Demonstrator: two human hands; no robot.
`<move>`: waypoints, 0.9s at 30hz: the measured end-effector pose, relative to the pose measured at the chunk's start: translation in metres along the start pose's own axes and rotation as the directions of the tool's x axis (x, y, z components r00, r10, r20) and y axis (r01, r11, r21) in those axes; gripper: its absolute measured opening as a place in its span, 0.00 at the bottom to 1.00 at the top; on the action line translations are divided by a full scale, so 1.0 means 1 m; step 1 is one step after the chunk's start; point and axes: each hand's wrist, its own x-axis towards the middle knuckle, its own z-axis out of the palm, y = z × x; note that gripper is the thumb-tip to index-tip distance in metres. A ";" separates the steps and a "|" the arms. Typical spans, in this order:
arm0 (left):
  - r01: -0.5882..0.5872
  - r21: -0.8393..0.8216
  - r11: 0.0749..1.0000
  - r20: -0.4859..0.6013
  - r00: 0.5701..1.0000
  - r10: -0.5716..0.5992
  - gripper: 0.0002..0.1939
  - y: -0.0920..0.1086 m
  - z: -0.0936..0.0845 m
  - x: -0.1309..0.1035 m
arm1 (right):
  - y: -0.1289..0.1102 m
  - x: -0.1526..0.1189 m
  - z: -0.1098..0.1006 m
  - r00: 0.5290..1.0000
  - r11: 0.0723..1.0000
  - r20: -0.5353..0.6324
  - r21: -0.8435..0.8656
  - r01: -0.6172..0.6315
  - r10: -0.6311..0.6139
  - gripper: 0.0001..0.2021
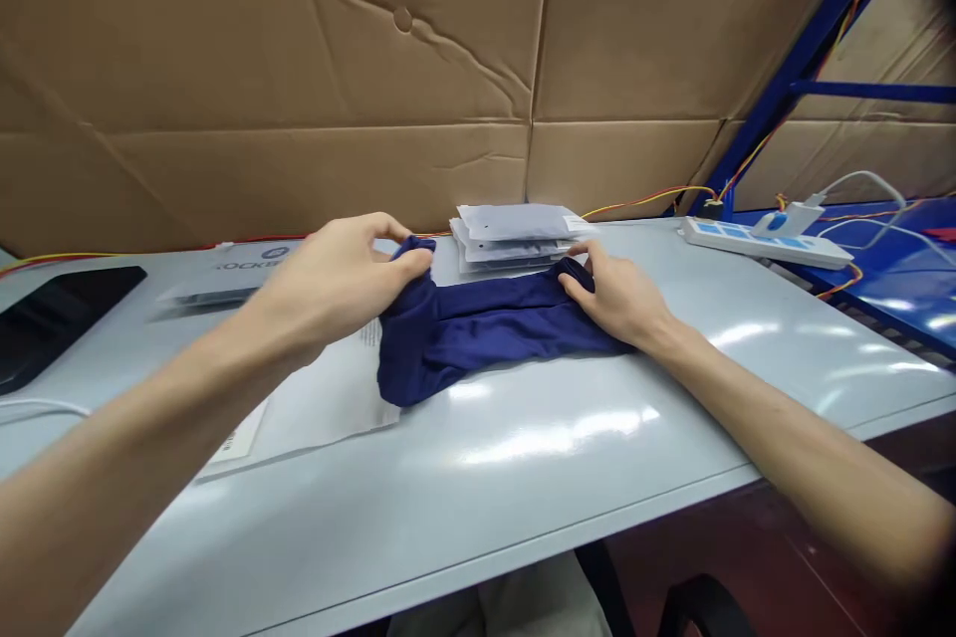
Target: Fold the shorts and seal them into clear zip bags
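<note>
A navy blue piece of folded fabric [493, 318], perhaps a garment, lies lengthwise on the pale table in front of me. My left hand [348, 269] pinches its left end between thumb and fingers and lifts that end a little off the surface. At the far right end, my right hand [616, 289] grips the cloth's upper edge with thumb and fingertips. Under and beside my left forearm is a flat white plastic bag [329, 408] with print on it. Behind the cloth sits a stack of flat packaged bags [515, 234].
A black phone or tablet [60, 318] lies at the left with a white cable near it. A white power strip [769, 241] with a plugged-in charger rests at the right rear. Cardboard [418, 70] walls the back, beside a blue metal frame [792, 90].
</note>
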 end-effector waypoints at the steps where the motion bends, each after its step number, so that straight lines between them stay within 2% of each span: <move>1: 0.005 -0.019 1.000 0.030 1.000 -0.005 0.22 0.009 0.006 0.002 | 0.001 0.000 0.000 1.000 1.000 -0.009 0.015 0.008 -0.007 0.21; 3: -0.023 -0.058 0.998 0.105 0.994 0.029 0.20 0.023 0.018 0.004 | 0.005 0.001 0.001 0.999 0.999 -0.026 0.047 0.020 -0.019 0.20; 6: -0.148 -0.056 0.987 0.187 0.970 0.156 0.19 0.032 0.033 0.001 | 0.010 0.002 0.002 1.000 0.995 -0.027 0.097 0.008 -0.006 0.20; 9: -0.324 0.026 0.946 0.159 0.935 0.316 0.21 0.027 0.046 -0.007 | 0.012 0.003 0.003 1.000 0.990 -0.024 0.144 0.000 0.004 0.19; 12: -0.441 0.126 0.889 0.225 0.885 0.408 0.31 0.014 0.058 -0.014 | 0.012 0.003 0.003 1.000 0.986 -0.017 0.167 -0.001 0.004 0.18; 15: -0.457 0.213 0.864 0.326 0.867 0.378 0.39 0.003 0.067 -0.017 | 0.012 0.003 0.003 1.000 0.985 -0.004 0.171 -0.005 0.005 0.18; 17: -0.445 0.242 0.862 0.356 0.867 0.347 0.41 -0.001 0.072 -0.016 | 0.012 0.003 0.002 1.000 0.984 -0.004 0.178 -0.001 0.002 0.17; 23: -0.371 0.287 0.883 0.274 0.915 0.296 0.39 -0.001 0.076 -0.015 | 0.011 0.003 0.000 1.000 0.978 -0.009 0.206 -0.015 0.018 0.16; 27: -0.383 0.263 0.886 0.281 0.908 0.309 0.39 -0.002 0.074 -0.015 | 0.013 0.003 0.000 0.999 0.967 -0.031 0.256 -0.009 0.017 0.16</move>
